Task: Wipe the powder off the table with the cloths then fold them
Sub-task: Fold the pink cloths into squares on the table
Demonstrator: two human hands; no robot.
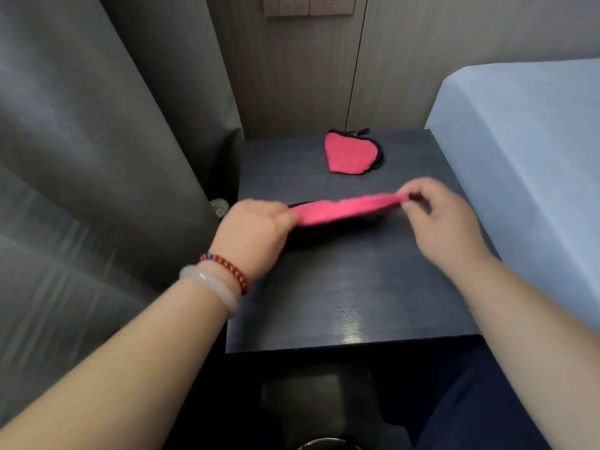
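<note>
Above the table (341, 287), left hand (256, 235) and right hand (444, 222) pinch a pink cloth (350, 207), stretched left-right.

Two pink cloths, two hands, one dark table.

We count two pink cloths with black trim: a folded cloth (350, 153) lying at the far side of the table (350, 287), and a stretched cloth (349, 207) pinched at its two ends. We count two hands, the left hand (253, 235) and the right hand (438, 219), and two bracelets on the left wrist: one red beaded bracelet (227, 269) and one pale bangle (211, 289). One blue-covered bed (526, 164) stands beside the table.
</note>
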